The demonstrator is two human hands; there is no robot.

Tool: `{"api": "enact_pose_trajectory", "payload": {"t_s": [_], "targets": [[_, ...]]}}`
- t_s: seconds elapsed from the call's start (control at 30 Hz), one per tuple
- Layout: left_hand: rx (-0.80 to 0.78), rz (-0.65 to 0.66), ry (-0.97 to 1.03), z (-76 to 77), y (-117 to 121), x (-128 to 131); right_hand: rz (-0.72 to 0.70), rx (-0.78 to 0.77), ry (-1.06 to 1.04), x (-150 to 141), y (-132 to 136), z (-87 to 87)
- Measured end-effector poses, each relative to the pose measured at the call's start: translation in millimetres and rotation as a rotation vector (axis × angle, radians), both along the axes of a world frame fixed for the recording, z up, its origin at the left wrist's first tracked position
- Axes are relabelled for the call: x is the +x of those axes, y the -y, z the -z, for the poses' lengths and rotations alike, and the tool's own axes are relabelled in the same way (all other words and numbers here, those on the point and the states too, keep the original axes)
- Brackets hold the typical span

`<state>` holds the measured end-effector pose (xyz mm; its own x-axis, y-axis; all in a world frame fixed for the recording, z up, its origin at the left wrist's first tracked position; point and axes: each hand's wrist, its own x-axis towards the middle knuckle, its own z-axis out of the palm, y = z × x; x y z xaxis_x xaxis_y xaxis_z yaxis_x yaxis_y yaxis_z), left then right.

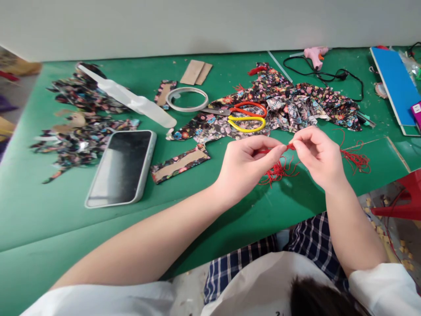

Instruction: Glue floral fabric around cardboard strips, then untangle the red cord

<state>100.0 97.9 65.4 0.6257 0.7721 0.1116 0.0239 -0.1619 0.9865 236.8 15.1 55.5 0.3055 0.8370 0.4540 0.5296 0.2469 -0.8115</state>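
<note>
Between the fingertips of my left hand (251, 164) and my right hand (317, 158) is a short length of red thread (290, 146). Both hands pinch it above the table, fingers nearly meeting. Loose red threads (279, 172) lie in a tangle below the left hand. A second red thread bunch (357, 160) rests right of my right hand. Just beyond the hands, scissors (248, 117) with one red and one yellow handle lie on dark floral fabric (289, 103). Exactly how the thread is knotted or wound is hidden by the fingers.
On the green table (177, 210) are a phone (121, 166), a tape roll (187, 99), fabric-edged cardboard strips (180, 163), and heaps of floral scraps (82, 140). A white plastic blade (131, 98) lies across one heap. A pink glue gun (315, 57) with black cord and a blue board (394, 85) sit at right.
</note>
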Motion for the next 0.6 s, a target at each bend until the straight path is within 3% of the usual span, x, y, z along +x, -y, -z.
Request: {"api": "enact_pose_trajectory", "payload": {"t_s": [0.3, 0.43, 0.6], "targets": [[-0.023, 0.002, 0.006, 2.4, -0.7, -0.8, 0.009, -0.008, -0.035, -0.9, 0.2, -0.5], [-0.043, -0.025, 0.025, 3.9, -1.7, -0.7, -0.020, -0.002, -0.217, 0.5, 1.0, 0.0], [-0.059, -0.013, 0.087, 4.1, -2.6, -0.2, -0.158, -0.093, -0.384, -2.4, -0.8, 3.8]]}}
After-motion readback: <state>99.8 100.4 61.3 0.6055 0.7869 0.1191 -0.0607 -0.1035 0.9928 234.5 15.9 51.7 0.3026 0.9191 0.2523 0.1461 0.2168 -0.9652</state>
